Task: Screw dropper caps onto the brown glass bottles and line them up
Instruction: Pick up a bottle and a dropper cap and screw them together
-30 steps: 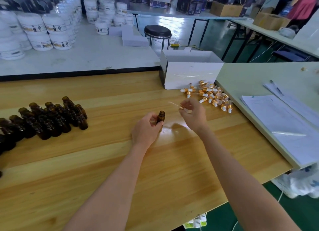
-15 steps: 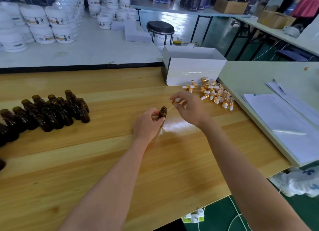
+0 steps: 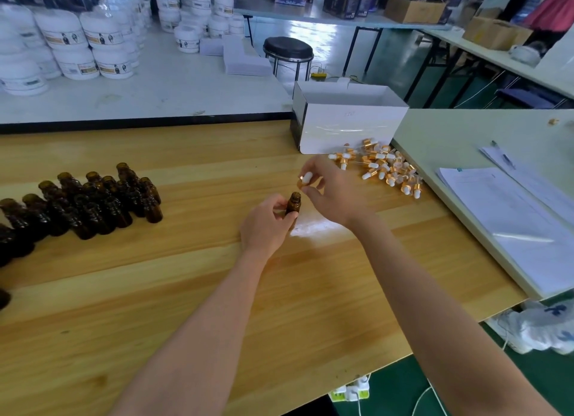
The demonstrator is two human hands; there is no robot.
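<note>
Here, the left hand (image 3: 267, 226) grips an upright bottle (image 3: 293, 204); the right hand (image 3: 335, 195) pinches a cap (image 3: 306, 178) near the bottle's one o'clock.

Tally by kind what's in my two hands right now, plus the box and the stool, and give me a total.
Brown bottle, held in the left hand: 1
Dropper cap, pinched in the right hand: 1
White box: 1
Black stool: 1
Total: 4
The loose bottles and loose caps are too crowded to count.
</note>
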